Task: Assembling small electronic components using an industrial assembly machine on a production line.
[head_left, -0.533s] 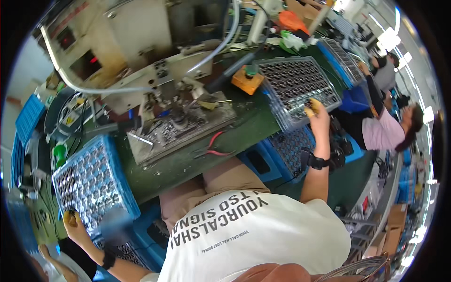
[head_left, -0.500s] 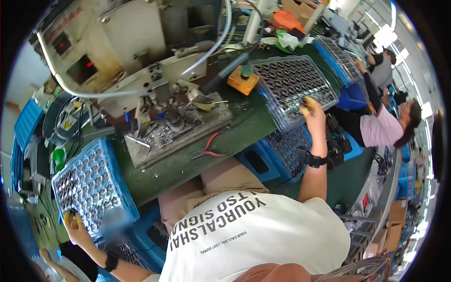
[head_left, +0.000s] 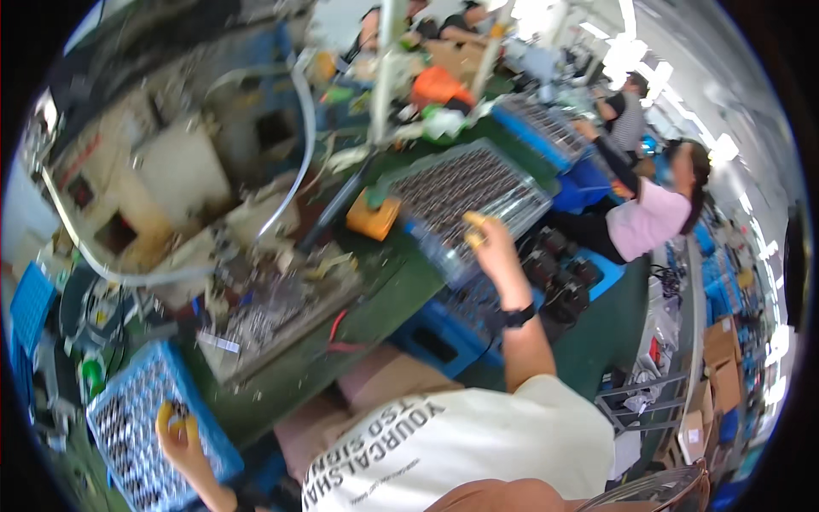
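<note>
My left hand (head_left: 179, 439), with yellow coverings on its fingertips, is over the near-left blue tray (head_left: 205, 397) of small round metal pieces. Its thumb and finger curl around a small dark metal piece (head_left: 177, 418). On the right, my right hand (head_left: 495, 247) also has yellow-tipped fingers, bent at the near part of a clear plastic tray (head_left: 533, 213) filled with rows of dark pieces. Whatever lies between its fingertips is too small and blurred to make out.
A machine (head_left: 183, 171) with a metal-littered base (head_left: 281, 316) stands ahead. Beside it are red-handled pliers (head_left: 337, 328) and an orange box (head_left: 373, 218) with a green button. A blue crate (head_left: 435, 337) stands below the right tray. A co-worker in pink (head_left: 644, 218) sits at the right.
The view has swung, shifting the scene left and down. My left hand has moved from the tray's near-left edge to over its pieces. My right hand stays at the right tray.
</note>
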Demonstrator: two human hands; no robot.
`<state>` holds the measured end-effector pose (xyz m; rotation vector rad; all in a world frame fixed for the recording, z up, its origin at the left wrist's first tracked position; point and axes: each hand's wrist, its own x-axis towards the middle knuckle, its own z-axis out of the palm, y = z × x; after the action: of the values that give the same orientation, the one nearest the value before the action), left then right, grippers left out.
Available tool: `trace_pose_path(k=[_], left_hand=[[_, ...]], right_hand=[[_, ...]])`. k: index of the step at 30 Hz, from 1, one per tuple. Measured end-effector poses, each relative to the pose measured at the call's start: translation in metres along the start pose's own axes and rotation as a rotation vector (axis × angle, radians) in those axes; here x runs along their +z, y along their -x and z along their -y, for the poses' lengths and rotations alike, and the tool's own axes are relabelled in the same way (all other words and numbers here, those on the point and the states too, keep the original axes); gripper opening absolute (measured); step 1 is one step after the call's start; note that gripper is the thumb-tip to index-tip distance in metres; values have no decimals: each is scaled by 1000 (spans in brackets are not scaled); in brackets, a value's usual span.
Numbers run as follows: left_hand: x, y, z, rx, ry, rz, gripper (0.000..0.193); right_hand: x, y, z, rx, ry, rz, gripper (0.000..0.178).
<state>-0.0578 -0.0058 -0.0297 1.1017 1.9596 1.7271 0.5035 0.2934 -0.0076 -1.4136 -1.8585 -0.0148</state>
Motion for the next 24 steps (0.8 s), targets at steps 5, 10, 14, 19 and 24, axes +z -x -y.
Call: trace_pose_path(k=[5, 10, 14, 19, 24], left_hand=[[-37, -17, 110, 37, -23, -18, 56], [-24, -24, 114, 79, -111, -85, 51], [-17, -22, 99, 7, 87, -94, 50], [-6, -8, 50, 33, -40, -102, 45], [17, 6, -10, 34, -98, -130, 41]], right_hand=[[23, 10, 71, -77, -158, -271, 27], [46, 31, 133, -344, -259, -205, 30], [83, 48, 149, -349, -354, -130, 33], [95, 52, 152, -295, -418, -124, 35], [95, 51, 152, -279, -404, -122, 34]])
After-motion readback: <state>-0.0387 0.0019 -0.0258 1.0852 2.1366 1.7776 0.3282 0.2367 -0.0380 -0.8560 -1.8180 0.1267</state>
